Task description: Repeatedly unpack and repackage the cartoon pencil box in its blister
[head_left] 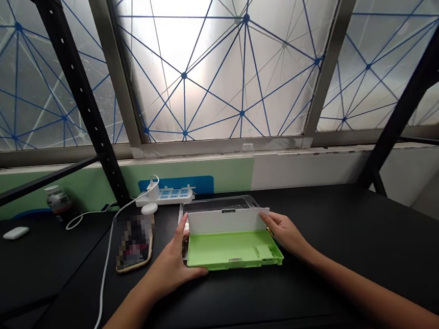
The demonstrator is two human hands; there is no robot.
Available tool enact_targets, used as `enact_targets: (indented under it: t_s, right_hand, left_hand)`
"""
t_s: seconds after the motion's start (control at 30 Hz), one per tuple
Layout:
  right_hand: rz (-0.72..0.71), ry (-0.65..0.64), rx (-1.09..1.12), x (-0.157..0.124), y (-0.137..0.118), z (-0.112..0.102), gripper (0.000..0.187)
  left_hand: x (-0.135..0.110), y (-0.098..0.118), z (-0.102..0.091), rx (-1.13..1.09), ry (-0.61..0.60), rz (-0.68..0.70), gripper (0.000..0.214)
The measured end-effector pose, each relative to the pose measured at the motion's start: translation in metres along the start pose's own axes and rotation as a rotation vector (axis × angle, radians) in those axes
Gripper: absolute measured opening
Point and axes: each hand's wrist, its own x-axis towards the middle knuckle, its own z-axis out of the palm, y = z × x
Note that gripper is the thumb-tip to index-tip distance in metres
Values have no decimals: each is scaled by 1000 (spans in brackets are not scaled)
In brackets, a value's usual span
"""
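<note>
A shallow pencil case with a bright green inside point(222, 247) and a raised white lid point(228, 221) stands in front of me with its lid up. My left hand point(170, 263) grips its left end, thumb along the front edge and fingers up beside the lid. At the other end my right hand point(286, 230) pinches the lid's right edge, thumb on the white face. Nothing lies in the green tray. Behind the case is a clear plastic box point(215, 204), partly hidden by the lid.
Left of the case lies a phone point(136, 243) with a blurred screen. A power strip point(168, 195) with a plugged-in charger stands by the wall, its white cable point(106, 277) running towards me. A bottle point(59, 201) and a white earbud case point(16, 233) are farther left. Black metal posts point(83, 99) flank the desk.
</note>
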Motion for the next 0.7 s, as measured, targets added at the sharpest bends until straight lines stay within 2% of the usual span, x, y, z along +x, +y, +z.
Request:
enact_targets:
  t_s: [0.1,0.17,0.27,0.33,0.47,0.57,0.7]
  right_hand:
    - [-35,-52,-39,-11,0,-12,54]
    - [-104,-154,-86,-18,1,-21,54]
    - [-198,-251,-179,-26,2,-27,69]
    - [-179,-217,-229,-28,3,-24,71]
    - [-21,-133,-205,-24,2,-16,50]
    - [62,-84,-185,-18,1,-10,50]
    - [-1,4,-359,-8,-4,-5,54]
  left_hand:
    - [0,4,-2,26,27,-24,115]
    - [0,9,-4,61,38,-40,92]
    - [0,15,-7,117,41,-58,58]
    - [0,16,-8,118,50,-57,48]
    - [2,13,-5,79,42,-19,45]
    - [6,9,0,90,43,-16,41]
    - [9,5,5,122,117,-57,41]
